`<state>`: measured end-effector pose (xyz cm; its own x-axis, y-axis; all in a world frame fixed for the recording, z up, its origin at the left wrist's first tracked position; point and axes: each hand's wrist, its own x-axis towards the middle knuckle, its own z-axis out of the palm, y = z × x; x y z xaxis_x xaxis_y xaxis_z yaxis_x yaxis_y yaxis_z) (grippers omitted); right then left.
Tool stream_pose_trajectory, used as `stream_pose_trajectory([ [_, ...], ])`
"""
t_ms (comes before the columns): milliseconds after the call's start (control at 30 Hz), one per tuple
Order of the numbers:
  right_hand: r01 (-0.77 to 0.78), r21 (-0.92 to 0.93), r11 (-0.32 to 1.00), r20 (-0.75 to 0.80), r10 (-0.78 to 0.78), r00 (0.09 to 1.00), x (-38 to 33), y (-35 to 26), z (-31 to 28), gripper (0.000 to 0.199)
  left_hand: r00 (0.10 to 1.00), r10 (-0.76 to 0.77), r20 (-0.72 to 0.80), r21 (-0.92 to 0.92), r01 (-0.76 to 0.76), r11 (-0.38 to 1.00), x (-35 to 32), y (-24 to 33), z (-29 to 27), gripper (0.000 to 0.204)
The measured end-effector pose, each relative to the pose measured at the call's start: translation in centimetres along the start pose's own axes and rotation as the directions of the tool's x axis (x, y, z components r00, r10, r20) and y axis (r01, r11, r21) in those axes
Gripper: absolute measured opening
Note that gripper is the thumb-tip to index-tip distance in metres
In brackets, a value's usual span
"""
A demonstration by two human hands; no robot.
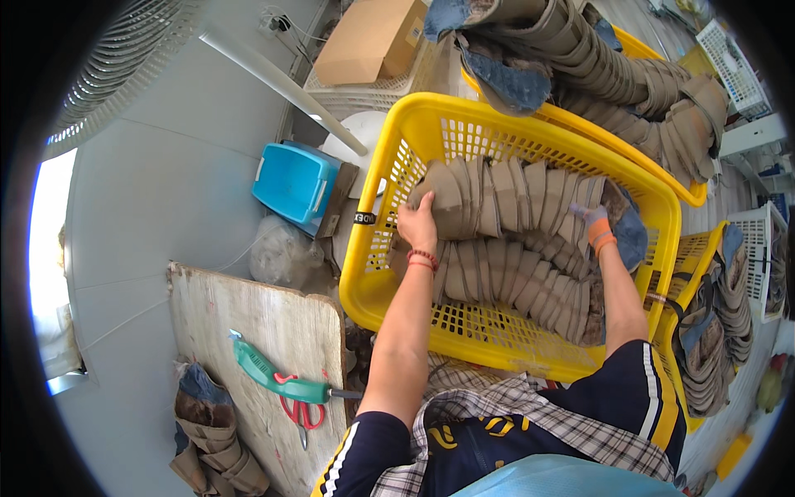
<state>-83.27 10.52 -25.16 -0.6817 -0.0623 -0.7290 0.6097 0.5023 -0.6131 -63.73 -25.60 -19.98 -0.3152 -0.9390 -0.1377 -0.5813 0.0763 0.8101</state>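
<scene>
A long row of nested taupe fabric pieces (497,195) lies in the large yellow slotted basket (360,277). My left hand (416,224) grips the row's left end, thumb on top and fingers partly hidden behind the edge. At its right end, my right hand (595,224), in an orange and lilac glove, holds the pieces with its fingers pressed on them. Brown fuzzy lining and a blue patch (631,236) show beyond that hand. A second row of the same pieces (513,282) rests nearer me in the basket.
Another yellow basket (696,195) at the far right is heaped with similar rows. At left, a wooden board (248,306) bears a green handheld tool (277,373) and red-handled scissors (300,406). A blue bin (290,178), a cardboard box (364,41) and a white pole (281,91) stand beyond.
</scene>
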Motion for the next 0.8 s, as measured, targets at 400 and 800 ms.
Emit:
stream_pose_trajectory([
  [400, 0.116, 0.108, 0.987, 0.317, -0.144, 0.937, 1.0, 1.8, 2.0, 0.05, 0.713, -0.085, 0.696, -0.193, 0.299, 0.934, 1.6, -1.2, -0.8, 0.059],
  [800, 0.241, 0.657, 0.714, 0.35, -0.573, 0.741, -4.8, 7.2, -2.3, 0.036, 0.734, 0.336, 0.59, -0.436, -0.06, 0.898, -9.9, 13.6, -21.6, 0.044],
])
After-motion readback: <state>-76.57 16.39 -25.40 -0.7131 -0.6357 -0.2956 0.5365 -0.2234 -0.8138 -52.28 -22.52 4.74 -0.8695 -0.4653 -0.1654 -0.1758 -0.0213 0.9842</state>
